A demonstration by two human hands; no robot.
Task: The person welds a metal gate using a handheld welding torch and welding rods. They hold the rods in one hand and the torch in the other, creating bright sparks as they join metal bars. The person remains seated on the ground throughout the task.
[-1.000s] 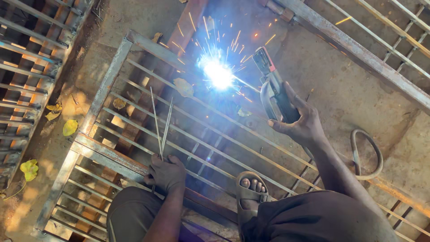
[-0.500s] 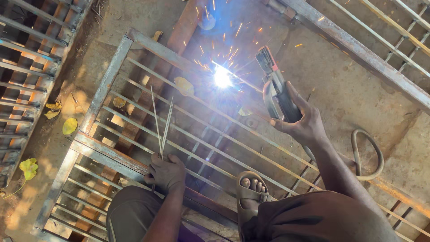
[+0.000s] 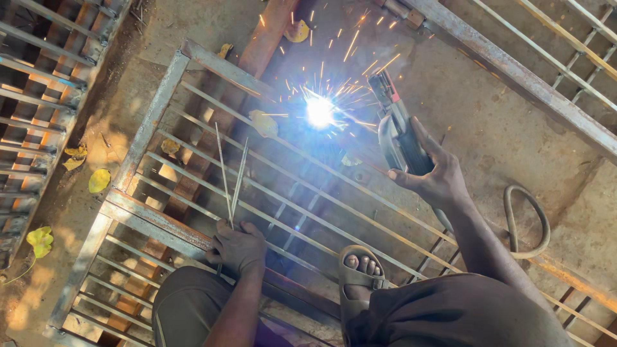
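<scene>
Sparks fly! The right hand (image 3: 432, 178) has its grip wrapped around the electrode holder (image 3: 397, 132), the bright arc (image 3: 319, 111) burning just beyond its tip on the metal grille (image 3: 154, 115). The left hand (image 3: 239, 245) pinches spare welding rods (image 3: 230, 180), which fan upward from that grip.

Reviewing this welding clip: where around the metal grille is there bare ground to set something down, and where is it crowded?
Bare concrete lies right of the electrode holder in the right hand, up to the long rusty steel bar and above the looped cable. A dirt strip with yellow leaves runs left of the grey barred grille. Around the arc, left hand with thin rods and sandalled foot, it is crowded.
</scene>
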